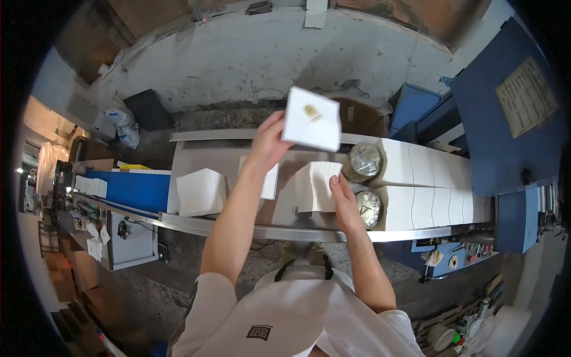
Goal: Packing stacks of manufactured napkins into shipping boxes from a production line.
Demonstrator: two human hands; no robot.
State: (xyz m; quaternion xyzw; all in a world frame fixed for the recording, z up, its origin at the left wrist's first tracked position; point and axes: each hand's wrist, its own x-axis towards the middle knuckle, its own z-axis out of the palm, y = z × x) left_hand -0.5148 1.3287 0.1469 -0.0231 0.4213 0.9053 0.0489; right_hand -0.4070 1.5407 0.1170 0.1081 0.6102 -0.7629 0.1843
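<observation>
My left hand [269,143] is closed on the edge of a white square paper napkin pack [309,128] with a small gold print, raised above the bench's far side. At the middle of the bench, my right hand [345,202] is closed against the right side of a stack of white folded napkins [315,187], thumb near its top edge. Partly behind my left forearm lies another white stack [269,180]. Farther left stands a further napkin stack [202,191]. Two round weights wrapped in clear film [364,160] [369,209] sit just right of my right hand.
Long rows of white napkins [422,205] fill the bench's right end, against a blue machine [505,107]. Metal rails [297,233] edge the bench [279,211]. A blue surface [134,190] adjoins at left. An open cardboard box [357,119] stands behind, before a white wall [238,65].
</observation>
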